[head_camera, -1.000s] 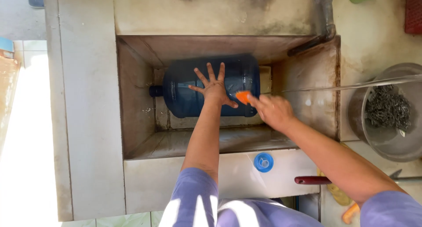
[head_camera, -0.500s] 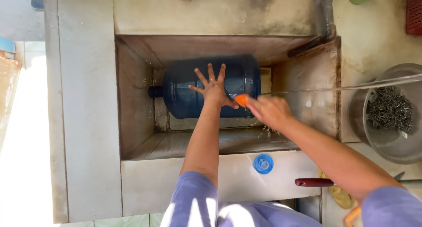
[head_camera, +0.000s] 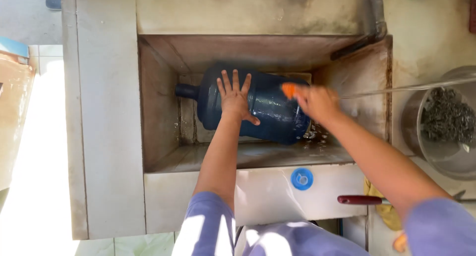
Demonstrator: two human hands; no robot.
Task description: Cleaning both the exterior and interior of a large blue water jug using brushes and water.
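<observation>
A large dark blue water jug (head_camera: 270, 112) lies on its side in a deep concrete sink (head_camera: 163, 102), its neck pointing left. My left hand (head_camera: 234, 95) rests flat on the jug's upper side, fingers spread. My right hand (head_camera: 315, 102) grips an orange scrubber (head_camera: 288, 89) pressed against the jug's right end; the hand is blurred. Water glistens on the jug and splashes on the sink floor under its base.
A blue bottle cap (head_camera: 301, 178) lies on the sink's front ledge. To the right are a red-handled tool (head_camera: 359, 200), a yellow cloth (head_camera: 379, 209) and a metal bowl (head_camera: 446, 124) holding dark scraps. A thin hose (head_camera: 406, 87) crosses toward the sink.
My right hand with the orange scrubber has shifted right and slightly up along the jug's end. My left hand stays pressed flat on the jug.
</observation>
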